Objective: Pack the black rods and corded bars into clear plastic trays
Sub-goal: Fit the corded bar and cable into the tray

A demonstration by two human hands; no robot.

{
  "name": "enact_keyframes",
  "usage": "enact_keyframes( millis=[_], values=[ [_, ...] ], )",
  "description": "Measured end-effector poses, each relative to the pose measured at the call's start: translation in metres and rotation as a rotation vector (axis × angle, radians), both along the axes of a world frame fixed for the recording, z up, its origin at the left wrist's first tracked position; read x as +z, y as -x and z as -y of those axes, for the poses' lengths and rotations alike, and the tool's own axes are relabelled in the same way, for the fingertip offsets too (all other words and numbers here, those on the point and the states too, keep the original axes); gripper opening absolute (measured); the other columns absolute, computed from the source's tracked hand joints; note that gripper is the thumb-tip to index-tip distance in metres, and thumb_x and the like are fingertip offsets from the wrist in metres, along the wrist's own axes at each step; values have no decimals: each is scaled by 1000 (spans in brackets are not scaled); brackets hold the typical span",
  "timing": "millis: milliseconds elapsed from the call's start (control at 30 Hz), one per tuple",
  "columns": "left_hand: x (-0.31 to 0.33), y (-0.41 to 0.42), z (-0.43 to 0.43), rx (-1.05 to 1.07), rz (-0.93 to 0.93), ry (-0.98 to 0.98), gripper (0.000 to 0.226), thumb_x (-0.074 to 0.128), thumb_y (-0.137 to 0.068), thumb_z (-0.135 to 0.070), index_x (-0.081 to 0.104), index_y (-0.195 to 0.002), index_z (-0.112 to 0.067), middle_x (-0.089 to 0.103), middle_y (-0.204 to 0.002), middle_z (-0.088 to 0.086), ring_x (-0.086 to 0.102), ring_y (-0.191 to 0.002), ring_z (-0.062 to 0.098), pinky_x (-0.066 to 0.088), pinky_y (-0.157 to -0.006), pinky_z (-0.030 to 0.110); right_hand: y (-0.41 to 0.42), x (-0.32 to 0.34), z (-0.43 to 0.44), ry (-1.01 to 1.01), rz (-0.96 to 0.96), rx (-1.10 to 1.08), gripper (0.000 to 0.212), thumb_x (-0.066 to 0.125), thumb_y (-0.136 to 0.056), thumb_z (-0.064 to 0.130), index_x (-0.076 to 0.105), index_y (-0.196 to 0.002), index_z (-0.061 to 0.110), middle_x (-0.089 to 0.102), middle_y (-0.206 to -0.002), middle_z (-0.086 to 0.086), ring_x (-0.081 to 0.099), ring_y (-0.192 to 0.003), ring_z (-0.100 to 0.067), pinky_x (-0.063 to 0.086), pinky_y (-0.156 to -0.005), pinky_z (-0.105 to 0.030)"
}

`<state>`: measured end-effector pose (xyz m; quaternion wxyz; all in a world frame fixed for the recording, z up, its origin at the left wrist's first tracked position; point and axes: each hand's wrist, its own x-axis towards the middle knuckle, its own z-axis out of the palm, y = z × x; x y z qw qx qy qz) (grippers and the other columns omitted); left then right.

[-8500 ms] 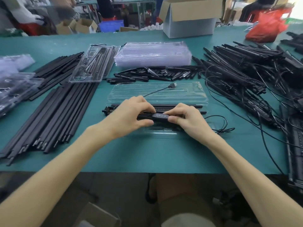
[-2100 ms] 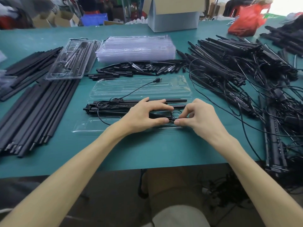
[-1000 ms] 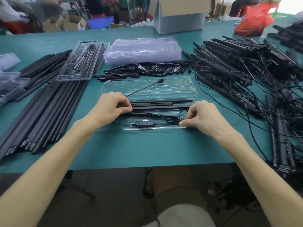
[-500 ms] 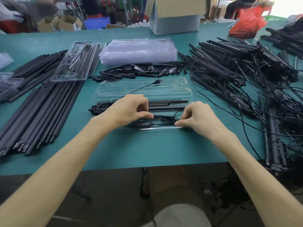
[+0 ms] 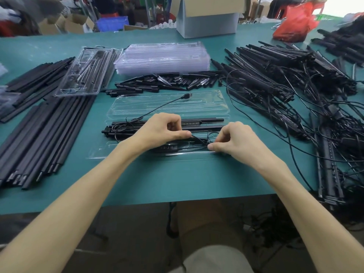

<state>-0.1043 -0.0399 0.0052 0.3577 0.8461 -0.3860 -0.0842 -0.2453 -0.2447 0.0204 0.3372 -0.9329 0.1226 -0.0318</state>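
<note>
Corded bar [image 5: 206, 120] lay flat in the clear tray [image 5: 212, 103], long axis running left to right, level with the near edge of the counter [image 5: 177, 178]. Both hands were down on its cord [image 5: 199, 141] over the tray's near half. The left grip [image 5: 159, 129] pinched the cord under thumb and curled fingers, the right grip [image 5: 234, 138] nipped the loops between thumb and fingertip, and the button controller [image 5: 167, 148] sat between them. One loose tail ran out across the tray's far half and ended in the plug [image 5: 186, 95]. By my reckoning the left grip was nearer to draw that in. Right of the tray, a heap of corded bars [image 5: 275, 75] trailed wires close to the tray's end, so a snag looked possible. Left of the tray lay rows of black rods [image 5: 49, 125], and beyond it a stack of empty trays [image 5: 161, 58]. The surface was a flat teal mat.
</note>
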Motion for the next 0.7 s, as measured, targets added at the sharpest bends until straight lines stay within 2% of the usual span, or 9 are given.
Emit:
enact_keyframes(
  millis=[133, 267, 333, 400, 500, 600, 700],
  values=[
    [0, 5, 11, -51, 10, -3, 23, 79, -83, -46, 71, -80, -25, 64, -67, -6, 44, -54, 2, 35, -56, 21, 0, -2, -2, 74, 37, -21, 39, 70, -89, 46, 63, -63, 18, 61, -61, 6, 57, -61, -13, 36, -52, -26],
    [-1, 11, 21, -99, 23, 75, 16, 80, -85, -33, 72, -81, -19, 59, -67, -13, 45, -56, 2, 33, -57, 13, -1, -4, -4, 102, 39, -38, 35, 74, -86, 44, 63, -65, 19, 63, -66, 6, 60, -67, -15, 40, -56, -28],
    [-2, 12, 23, -101, 16, 97, 15, 81, -83, -32, 71, -78, -22, 59, -67, -16, 45, -57, 1, 34, -57, 13, 0, -6, -4, 93, 53, -43, 35, 76, -84, 45, 62, -63, 21, 62, -64, 8, 59, -66, -13, 40, -56, -29],
    [-3, 12, 23, -109, 10, 96, 17, 83, -81, -35, 70, -76, -25, 58, -67, -18, 45, -57, 1, 34, -58, 13, 1, -7, -5, 89, 68, -49, 37, 77, -82, 48, 61, -60, 23, 61, -63, 8, 58, -65, -13, 40, -55, -30],
    [-4, 14, 26, -135, 21, 62, 23, 85, -78, -40, 69, -76, -22, 55, -71, -9, 43, -61, 6, 38, -61, 26, 2, -7, -5, 105, 72, -62, 39, 77, -81, 49, 60, -60, 22, 62, -66, 6, 60, -69, -18, 47, -61, -35],
    [-4, 16, 29, -102, -15, 62, 31, 84, -78, -44, 65, -72, -19, 59, -71, 0, 44, -60, 8, 39, -60, 31, 3, -8, -7, 114, 79, -74, 37, 74, -84, 48, 60, -63, 22, 61, -69, 8, 61, -72, -18, 49, -65, -35],
    [-5, 15, 30, -58, -36, 28, 36, 82, -77, -50, 61, -68, -22, 58, -62, -11, 44, -56, 6, 38, -57, 29, 4, -10, -9, 143, 91, -84, 34, 70, -86, 44, 59, -65, 19, 62, -74, 6, 61, -73, -21, 48, -66, -35]
  ],
)
